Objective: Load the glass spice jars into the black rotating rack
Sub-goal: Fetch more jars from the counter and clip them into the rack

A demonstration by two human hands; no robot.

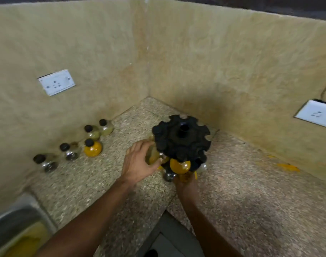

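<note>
The black rotating rack point(181, 140) stands in the counter's corner, seen from above, with notched slots round its top. My left hand point(140, 162) is wrapped round a glass spice jar point(153, 156) with pale contents, pressed against the rack's left side. My right hand point(186, 184) is low at the rack's front, under a jar of yellow powder point(179, 166) that hangs in the rack; its fingers are mostly hidden. Several loose jars with black caps stand along the left wall, among them a yellow one point(92, 147) and a dark-filled one point(69, 151).
Speckled granite counter point(251, 182) meets beige stone walls. White power sockets sit on the left wall point(56, 82) and right wall point(315, 114). A steel sink point(15, 225) lies at the bottom left. Yellow spilled powder point(288, 166) marks the counter at right.
</note>
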